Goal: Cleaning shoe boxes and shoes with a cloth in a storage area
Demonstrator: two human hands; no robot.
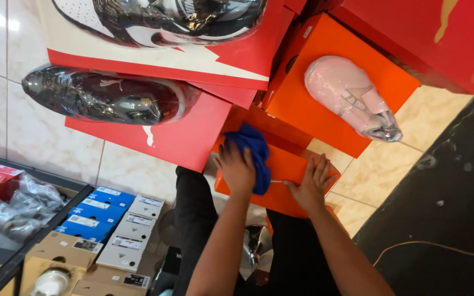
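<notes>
two hands on one orange shoebox [289, 164] resting on your lap: left hand [237, 170] presses blue cloth [254, 151] flat, gripping it; right hand [312, 183] open, fingers spread, bracing lid. wipe in even strokes, keep box steady.

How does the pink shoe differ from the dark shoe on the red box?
The pink shoe is pale pink and sits on an orange box; the dark shoe is glossy black and maroon, on a red box. The pink one looks shorter and rounder. Both appear wrapped in clear plastic.
</notes>
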